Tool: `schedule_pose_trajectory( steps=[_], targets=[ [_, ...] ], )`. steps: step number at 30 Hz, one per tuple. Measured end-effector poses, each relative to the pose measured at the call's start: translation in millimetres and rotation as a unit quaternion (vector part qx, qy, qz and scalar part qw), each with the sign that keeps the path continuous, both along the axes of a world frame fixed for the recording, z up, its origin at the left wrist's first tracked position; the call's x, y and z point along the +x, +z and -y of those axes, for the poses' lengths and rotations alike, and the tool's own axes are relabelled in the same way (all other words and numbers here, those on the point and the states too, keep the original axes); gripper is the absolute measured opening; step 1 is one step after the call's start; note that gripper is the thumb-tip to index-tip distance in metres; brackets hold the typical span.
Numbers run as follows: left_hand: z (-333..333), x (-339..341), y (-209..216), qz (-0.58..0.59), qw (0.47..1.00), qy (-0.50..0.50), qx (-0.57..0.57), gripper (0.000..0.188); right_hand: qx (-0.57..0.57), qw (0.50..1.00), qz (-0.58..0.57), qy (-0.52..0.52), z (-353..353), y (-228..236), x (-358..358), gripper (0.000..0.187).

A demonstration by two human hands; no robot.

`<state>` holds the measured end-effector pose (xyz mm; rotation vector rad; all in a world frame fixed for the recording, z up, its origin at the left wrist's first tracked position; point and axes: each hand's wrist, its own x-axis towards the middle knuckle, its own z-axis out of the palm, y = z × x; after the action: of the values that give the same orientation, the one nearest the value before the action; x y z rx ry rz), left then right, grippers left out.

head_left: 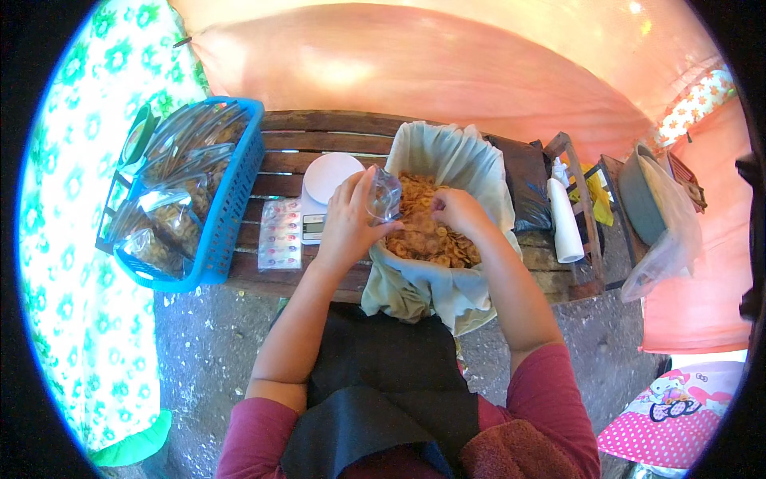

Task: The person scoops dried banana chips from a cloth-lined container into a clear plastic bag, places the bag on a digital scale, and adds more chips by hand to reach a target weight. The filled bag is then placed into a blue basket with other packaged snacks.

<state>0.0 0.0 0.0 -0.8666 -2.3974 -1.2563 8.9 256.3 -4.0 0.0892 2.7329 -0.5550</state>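
Note:
My left hand [349,221] grips a clear plastic bag [386,194], its mouth facing the chips. Beneath both hands lies a heap of thin golden-brown chips [431,245] in a container lined with pale cloth [487,180]. My right hand [463,214] is over the heap with its fingers drawn together; what they hold, if anything, is hidden. Close to my left hand are a white kitchen scale [333,177] and a sheet of small printed labels [280,235].
On the slatted wooden bench [303,121], a blue basket [254,160] of filled clear bags stands left. Right of the cloth-lined container are a black plastic bag [520,188] and a white roll [565,227]. Farther right is a grey-green basin [640,195]. Fabric sheets [479,72] enclose the space.

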Motion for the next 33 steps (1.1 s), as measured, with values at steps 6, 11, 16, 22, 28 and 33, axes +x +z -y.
schedule_pose_trajectory(
  steps=[6,11,16,22,28,33],
  targets=[
    [-3.5,-1.5,-0.6,-0.01,1.0,-0.006,0.0,0.098,0.157,0.977,-0.131,0.061,12.3,-33.2,13.4,0.024],
    [-2.1,1.4,-3.1,-0.008,1.0,0.001,-0.021,0.098,-0.075,0.989,-0.124,-0.026,-7.7,2.1,2.0,0.017],
    [-9.7,3.7,-4.7,-0.007,0.999,-0.001,-0.043,0.099,-0.398,0.901,-0.151,-0.082,10.3,56.1,-1.3,0.017],
    [-6.6,2.8,-2.0,-0.01,1.0,-0.001,-0.027,0.097,-0.089,0.974,-0.196,0.069,18.7,23.6,-1.6,0.017],
    [-3.1,2.0,-1.6,-0.015,1.0,-0.001,-0.017,0.096,0.11,0.986,-0.114,0.049,14.3,-34.1,18.4,0.019],
    [-7.3,3.3,-2.0,-0.022,0.999,0.004,-0.035,0.098,-0.07,0.993,-0.096,-0.008,-1.1,14.3,1.1,0.019]
  ],
)
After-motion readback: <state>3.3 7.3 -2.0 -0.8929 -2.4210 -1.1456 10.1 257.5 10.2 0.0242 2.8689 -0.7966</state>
